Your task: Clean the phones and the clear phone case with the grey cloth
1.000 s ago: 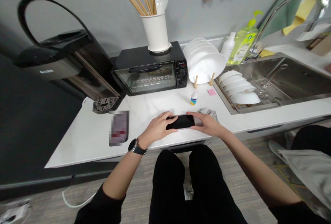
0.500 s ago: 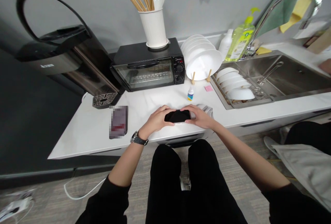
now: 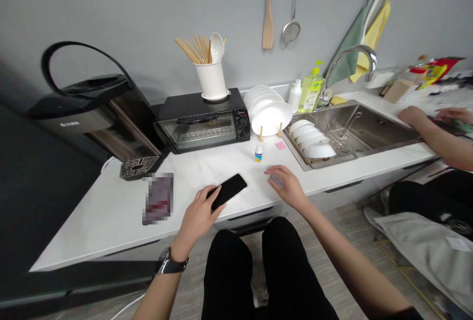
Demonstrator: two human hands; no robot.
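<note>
My left hand (image 3: 201, 211) is closed on the near-left end of a smartphone (image 3: 231, 189), its black screen facing up, low over the white counter. On the right, my right hand (image 3: 287, 187) curls round a small grey cloth (image 3: 276, 179), which shows between thumb and fingers; most of it is hidden by the hand. A little white bottle with a blue and yellow label (image 3: 258, 153) stands behind, between the two hands. Left of my left hand lies a dark, pixelated flat object (image 3: 159, 199).
A black toaster oven (image 3: 203, 128) carries a white utensil holder (image 3: 211, 80). Left of it stands a tall dark drink machine (image 3: 111, 118). To the right are racked plates (image 3: 271, 118), a pink note (image 3: 281, 145) and a sink (image 3: 388, 135). Another person's hand (image 3: 412, 115) is beyond the sink.
My right hand has left the phone and curled onto the grey cloth. The left hand keeps the phone, now slanted and farther left. The view has tilted up and turned right.
</note>
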